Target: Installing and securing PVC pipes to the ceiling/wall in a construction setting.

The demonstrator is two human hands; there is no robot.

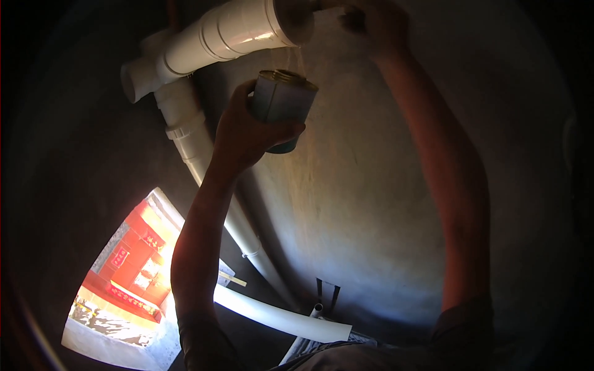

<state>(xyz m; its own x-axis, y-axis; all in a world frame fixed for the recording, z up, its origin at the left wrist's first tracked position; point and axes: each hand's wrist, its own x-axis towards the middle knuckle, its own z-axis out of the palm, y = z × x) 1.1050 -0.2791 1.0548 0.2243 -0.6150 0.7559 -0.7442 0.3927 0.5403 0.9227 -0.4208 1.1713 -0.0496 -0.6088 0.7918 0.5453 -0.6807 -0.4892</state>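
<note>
My left hand point(244, 136) is wrapped round a metal can point(283, 102), held slightly tilted with its open mouth upward. Just above it, a thick white plastic pipe point(232, 34) runs across, its wide open end facing right. My right hand point(385, 28) is raised beside that end, with closed fingers near the pipe's mouth. Something dark and thin shows between those fingers and the opening, too dim to name. What lies inside the can is hidden from this angle.
A white branch fitting point(139, 80) joins the thick pipe to a narrower downpipe point(195, 154) along the wall point(352, 204). Another white pipe point(284, 316) lies low, near my body. Through a bright opening at lower left, a red doorway point(133, 260) shows.
</note>
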